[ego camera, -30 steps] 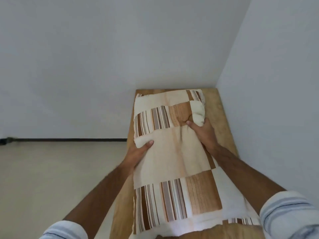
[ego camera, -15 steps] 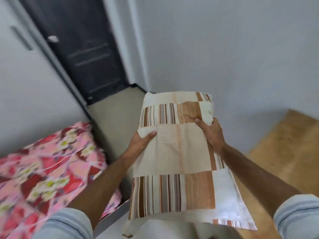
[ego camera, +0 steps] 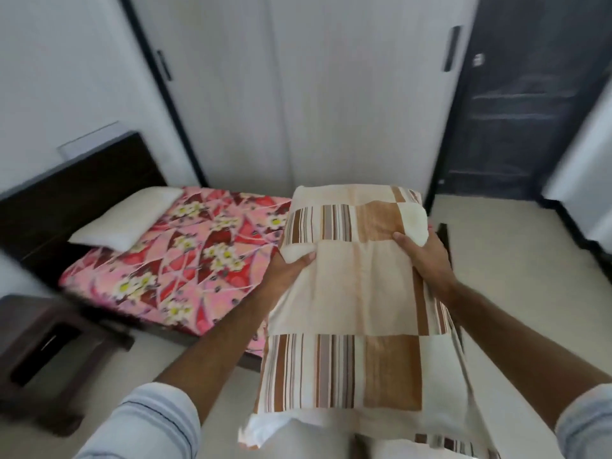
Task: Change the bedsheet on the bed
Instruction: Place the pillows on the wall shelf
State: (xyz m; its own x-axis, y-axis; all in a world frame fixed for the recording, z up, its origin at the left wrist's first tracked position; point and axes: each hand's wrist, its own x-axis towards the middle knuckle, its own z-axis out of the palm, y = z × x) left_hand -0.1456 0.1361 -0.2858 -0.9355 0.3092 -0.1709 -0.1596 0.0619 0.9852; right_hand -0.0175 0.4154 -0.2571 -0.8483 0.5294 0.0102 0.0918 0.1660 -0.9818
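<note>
I carry a folded cream and brown bedsheet with striped and plain patches, held in front of my chest. My left hand grips its left edge, thumb on top. Over on the upper right corner my right hand grips the fold, fingers curled over it. The bed lies to the left, covered by a pink and red floral sheet. A white pillow rests at its head against a dark headboard.
A dark wooden stool stands at the lower left beside the bed. White wardrobe doors with dark handles fill the wall ahead. A dark door is at the right. Pale floor stretches to the right.
My view has swung left from the wooden shelf and wall toward the bed and wardrobe. Both hands keep the same hold on the folded bedsheet, carried along with me.
</note>
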